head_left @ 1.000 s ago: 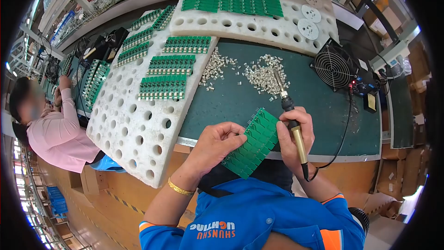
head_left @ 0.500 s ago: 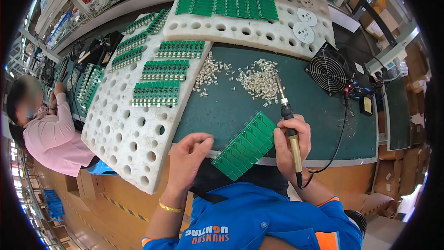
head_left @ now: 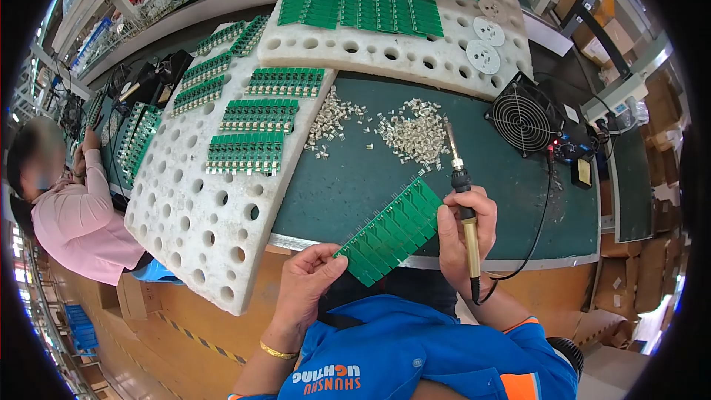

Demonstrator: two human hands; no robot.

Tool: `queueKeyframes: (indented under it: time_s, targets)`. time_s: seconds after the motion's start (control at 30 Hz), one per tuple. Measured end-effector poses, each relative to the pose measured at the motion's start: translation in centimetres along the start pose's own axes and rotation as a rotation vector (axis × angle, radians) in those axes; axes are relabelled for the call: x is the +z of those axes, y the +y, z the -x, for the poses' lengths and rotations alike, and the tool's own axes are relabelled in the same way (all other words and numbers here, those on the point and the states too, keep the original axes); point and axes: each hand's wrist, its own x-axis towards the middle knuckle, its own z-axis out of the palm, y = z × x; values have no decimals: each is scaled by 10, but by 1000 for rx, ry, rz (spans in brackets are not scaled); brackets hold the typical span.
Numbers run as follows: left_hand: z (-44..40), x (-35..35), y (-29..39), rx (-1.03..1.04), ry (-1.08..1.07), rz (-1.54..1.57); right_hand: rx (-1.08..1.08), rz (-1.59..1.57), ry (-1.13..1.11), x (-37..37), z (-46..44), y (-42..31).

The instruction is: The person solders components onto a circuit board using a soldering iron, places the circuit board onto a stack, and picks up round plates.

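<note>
The left hand (head_left: 307, 278) is pinching the near left end of a thin, flat green circuit board (head_left: 392, 233) with little metal legs along its far edge. Its thumb and pointing finger are coming nearly together at the board's corner, and its other fingers are curling in. The left forearm (head_left: 287, 326) is reaching up and away from the body, and a shiny gold bracelet (head_left: 278, 351) is circling the wrist.

The right hand (head_left: 453, 244) is closing around a soldering iron (head_left: 472, 248) with a gold-coloured handle, a black grip and a thin metal tip. Its fingers are wrapping around the black grip, and its thumb is touching the right end of the board. The right forearm (head_left: 503, 302) is slanting up and inward from the side. The iron is standing nearly straight up in view, with its tip pointing away from the body. I cannot tell if the tip is touching the big pile of tiny silvery parts (head_left: 411, 133) beside it. A black cord (head_left: 529, 252) is hanging from the iron's bottom and curving up to the right.

The board is slanting between the two hands, over the near edge of the dark green tabletop (head_left: 326, 200). Its right end is sitting higher in view than its left end.
</note>
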Motion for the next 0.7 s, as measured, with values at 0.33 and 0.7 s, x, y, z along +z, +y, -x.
queueKeyframes:
  time_s: [0.33, 0.7]
  targets:
    - [-2, 1, -1, -48, 14, 29, 15, -19, -7, -1, 4, 5]
    - [-5, -3, -2, -76, -2, 78, -6, -53, -13, 1, 3, 5]
